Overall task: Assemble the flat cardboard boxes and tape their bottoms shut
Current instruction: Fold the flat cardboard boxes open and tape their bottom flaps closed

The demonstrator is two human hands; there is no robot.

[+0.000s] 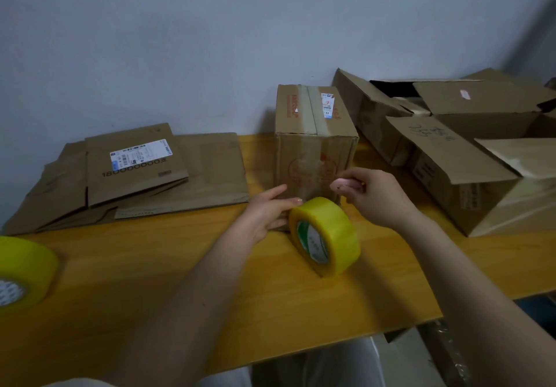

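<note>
— While my left hand [264, 212] lies flat-fingered against the assembled box [313, 146] and the tape roll [326, 236], what does the right do?

— My right hand [376, 197] pinches something small, probably the film's end; I cannot tell. Pull taut, press from the seam outward. Film is glossy, cardboard matte and creased. Flat boxes [135, 173] wait at the desk's [180, 281] left.

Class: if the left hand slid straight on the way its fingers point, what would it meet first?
Probably the upright taped box: the left hand already points at its near face, beside the tape roll.
</note>
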